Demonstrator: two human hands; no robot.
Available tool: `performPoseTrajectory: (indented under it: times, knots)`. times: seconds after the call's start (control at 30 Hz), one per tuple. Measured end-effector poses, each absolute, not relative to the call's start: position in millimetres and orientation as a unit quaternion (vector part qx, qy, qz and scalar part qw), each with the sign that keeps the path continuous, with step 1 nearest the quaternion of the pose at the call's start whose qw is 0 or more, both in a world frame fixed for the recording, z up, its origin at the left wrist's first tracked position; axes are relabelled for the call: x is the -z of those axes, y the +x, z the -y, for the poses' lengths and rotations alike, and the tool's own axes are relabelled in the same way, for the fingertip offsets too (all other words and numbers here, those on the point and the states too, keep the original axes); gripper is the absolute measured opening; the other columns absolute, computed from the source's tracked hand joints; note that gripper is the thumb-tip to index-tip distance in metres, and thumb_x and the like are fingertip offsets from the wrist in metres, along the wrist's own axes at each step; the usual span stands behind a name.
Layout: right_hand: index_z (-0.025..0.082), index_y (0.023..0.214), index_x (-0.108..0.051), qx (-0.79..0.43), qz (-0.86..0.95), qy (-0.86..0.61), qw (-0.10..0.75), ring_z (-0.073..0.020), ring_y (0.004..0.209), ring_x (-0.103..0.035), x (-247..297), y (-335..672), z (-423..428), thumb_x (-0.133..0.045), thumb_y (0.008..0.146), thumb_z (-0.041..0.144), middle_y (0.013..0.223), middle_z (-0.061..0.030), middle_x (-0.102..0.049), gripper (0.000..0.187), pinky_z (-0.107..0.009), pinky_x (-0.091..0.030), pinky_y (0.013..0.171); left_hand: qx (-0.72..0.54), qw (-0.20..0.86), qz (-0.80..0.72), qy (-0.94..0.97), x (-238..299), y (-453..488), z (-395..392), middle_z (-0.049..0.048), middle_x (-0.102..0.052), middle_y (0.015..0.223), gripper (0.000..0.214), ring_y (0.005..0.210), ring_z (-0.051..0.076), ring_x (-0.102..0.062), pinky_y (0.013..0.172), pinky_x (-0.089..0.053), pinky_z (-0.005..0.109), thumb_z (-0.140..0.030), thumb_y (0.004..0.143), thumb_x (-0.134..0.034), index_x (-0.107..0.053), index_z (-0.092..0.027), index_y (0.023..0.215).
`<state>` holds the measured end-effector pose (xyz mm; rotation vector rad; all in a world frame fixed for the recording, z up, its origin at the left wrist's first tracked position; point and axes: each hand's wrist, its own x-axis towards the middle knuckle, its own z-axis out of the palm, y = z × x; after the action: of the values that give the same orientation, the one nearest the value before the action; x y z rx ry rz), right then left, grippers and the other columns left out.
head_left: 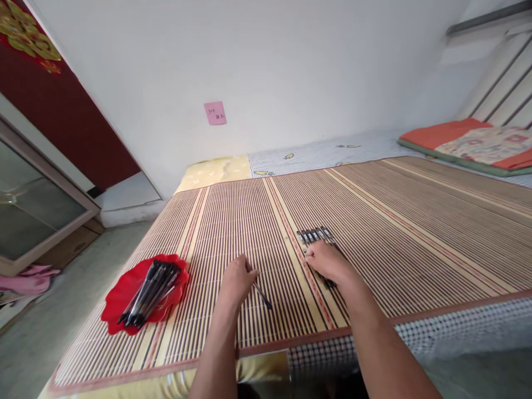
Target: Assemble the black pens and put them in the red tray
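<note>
My left hand is closed around a dark pen, which slants down to the right from under the fingers, over a striped bamboo mat. Right of it, my right hand rests, fingers curled in, over a row of pens lying side by side. Their upper ends show beyond the knuckles and a few dark ends below the wrist; the middles are hidden, and whatever the fingers pinch is covered. On the left, a red scalloped plate carries a heap of black pens.
The mat covers a bed with a checked and yellow sheet. Folded orange and floral bedding lies at the far right near a metal rail. A pink note is stuck on the white wall. A framed glass panel stands at left.
</note>
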<state>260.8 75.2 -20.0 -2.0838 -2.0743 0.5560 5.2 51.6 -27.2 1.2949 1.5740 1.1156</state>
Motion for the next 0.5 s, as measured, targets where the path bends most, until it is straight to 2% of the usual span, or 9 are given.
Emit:
performPoseTrajectory:
  times: [0.13, 0.3, 0.43, 0.5]
  knots:
    - [0.017, 0.071, -0.068, -0.181, 0.687, -0.700, 0.075, -0.0151, 0.057, -0.054, 18, 262, -74, -0.053, 0.090, 0.019, 0.068, -0.0055, -0.064, 0.024, -0.028, -0.027, 0.057, -0.451, 0.405, -0.627, 0.489, 28, -1, -51, -0.0065, -0.041, 0.049, 0.043, 0.045, 0.011, -0.030, 0.054, -0.007, 0.029, 0.005, 0.062, -0.083, -0.050, -0.020, 0.049]
    - [0.016, 0.070, -0.069, -0.191, 0.680, -0.707, 0.043, -0.0187, 0.057, -0.058, 15, 246, -69, -0.064, 0.086, 0.021, 0.067, -0.0090, -0.066, 0.017, -0.029, -0.030, 0.056, -0.473, 0.462, -0.605, 0.444, 38, -7, -54, -0.0084, -0.036, 0.042, 0.048, 0.038, 0.008, -0.023, 0.053, -0.006, 0.030, 0.005, 0.058, -0.086, -0.047, -0.019, 0.045]
    - [0.015, 0.073, -0.069, -0.198, 0.689, -0.695, 0.045, -0.0189, 0.062, -0.061, 13, 228, -66, -0.064, 0.081, 0.012, 0.070, -0.0099, -0.066, 0.009, -0.029, -0.030, 0.057, -0.426, 0.416, -0.644, 0.480, 47, -4, -56, -0.0080, -0.035, 0.039, 0.050, 0.038, 0.009, -0.023, 0.052, -0.010, 0.027, -0.001, 0.058, -0.088, -0.045, -0.021, 0.041]
    - [0.015, 0.074, -0.067, -0.201, 0.697, -0.686, 0.054, -0.0175, 0.062, -0.059, 12, 223, -66, -0.062, 0.081, 0.014, 0.071, -0.0089, -0.066, 0.009, -0.028, -0.028, 0.056, -0.400, 0.377, -0.672, 0.496, 49, -2, -56, -0.0071, -0.036, 0.041, 0.049, 0.040, 0.011, -0.026, 0.052, -0.013, 0.026, -0.003, 0.059, -0.086, -0.045, -0.022, 0.041]
